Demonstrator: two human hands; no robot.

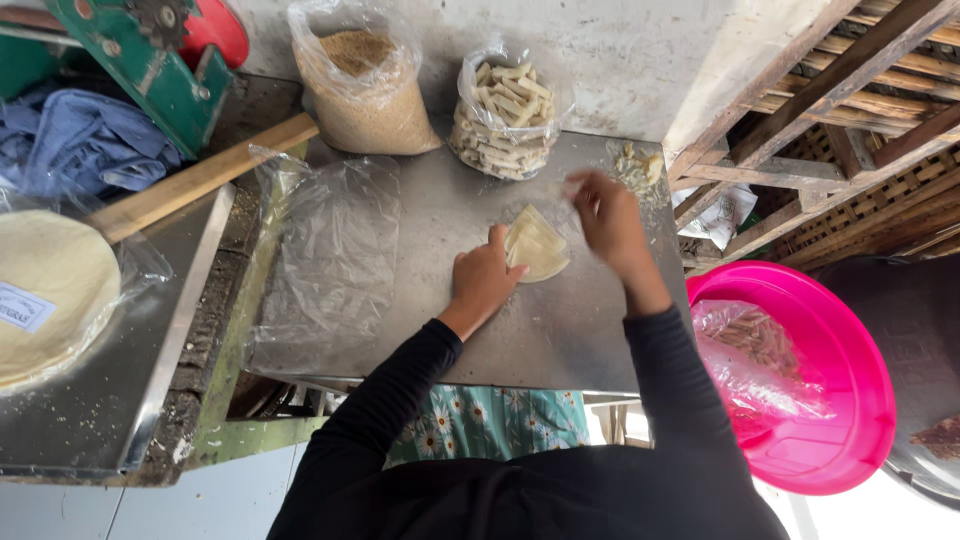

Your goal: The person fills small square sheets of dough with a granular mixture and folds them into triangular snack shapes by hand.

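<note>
A pale, folded dough wrapper [540,250] lies on the metal tabletop [440,220]. My left hand [484,279] rests on the table with its fingers pressing the wrapper's left edge. My right hand [606,218] hovers just right of and above the wrapper, blurred, fingers pinched together; whether anything is in them I cannot tell. A small heap of pale filling scraps [638,168] sits at the table's far right, beyond my right hand.
A bag of pale sticks [505,120] and a bag of brown crumbs [368,92] stand at the back. A clear plastic sheet [328,260] covers the left part. Round flat wrappers [50,290] lie far left. A pink basin [800,380] sits right.
</note>
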